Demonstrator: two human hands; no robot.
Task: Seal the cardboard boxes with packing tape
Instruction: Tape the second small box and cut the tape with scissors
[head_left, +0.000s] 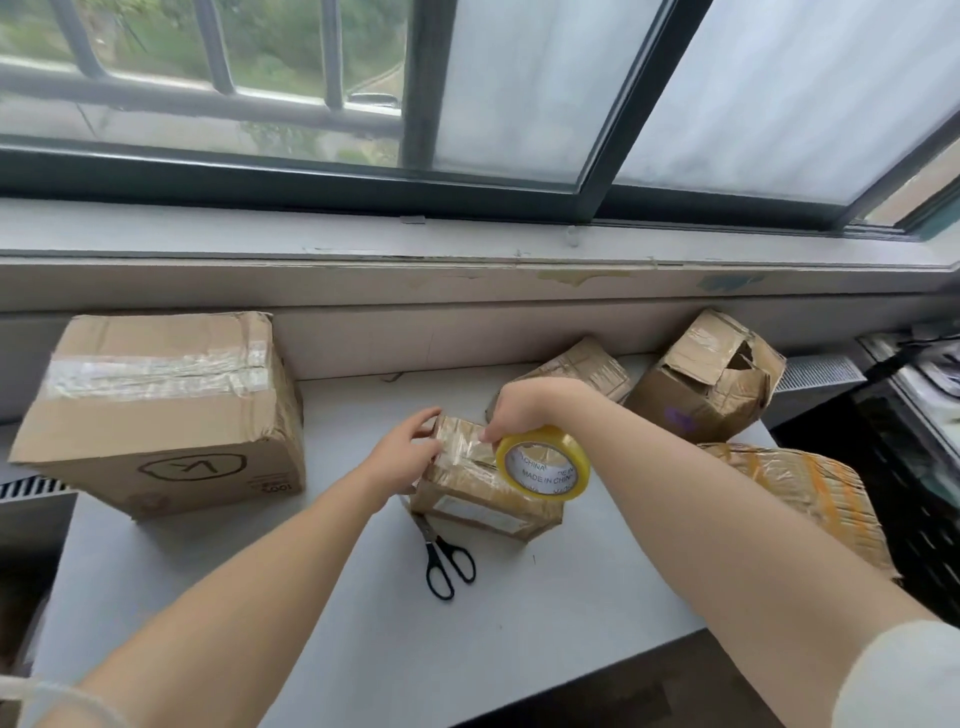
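At table centre the small cardboard box (467, 488) is mid-seal: right hand (519, 410) grips the yellow tape roll (543, 465) above it, left hand (410, 452) clasps its 9 o'clock end. At 9 o'clock the large box (156, 415) looks sealed (the torn box (706, 384) at 2 o'clock isn't).

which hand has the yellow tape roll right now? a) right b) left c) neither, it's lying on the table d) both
a: the right hand grips the tape roll over the small box, while the left hand holds that box's left end.
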